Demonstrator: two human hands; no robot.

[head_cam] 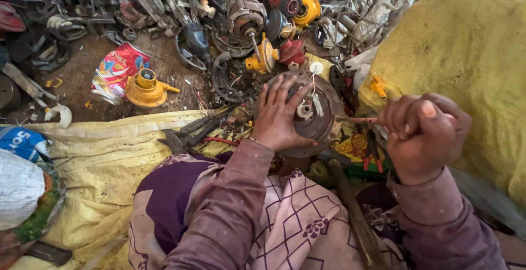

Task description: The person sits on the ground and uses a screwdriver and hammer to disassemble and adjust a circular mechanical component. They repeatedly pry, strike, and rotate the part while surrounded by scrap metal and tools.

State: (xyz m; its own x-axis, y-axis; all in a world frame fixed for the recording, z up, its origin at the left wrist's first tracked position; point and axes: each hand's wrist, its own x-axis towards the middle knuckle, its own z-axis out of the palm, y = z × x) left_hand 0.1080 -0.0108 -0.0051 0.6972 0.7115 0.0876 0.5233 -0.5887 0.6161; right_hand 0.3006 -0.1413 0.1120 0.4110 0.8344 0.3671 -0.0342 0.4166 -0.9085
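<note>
1. Purple patterned cloth (296, 215) on my lap is closest to me.
2. Far left, a yellow sack (104, 160) lies flat, with a yellow plastic part (145, 88) on the dirt behind it.
3. Next, my left hand (279, 119) presses flat, fingers spread, on a round rusty metal disc (323, 114).
4. Then my right hand (424, 133) is a tight fist around a thin tool (361, 120), whose tip touches the disc's edge.
</note>
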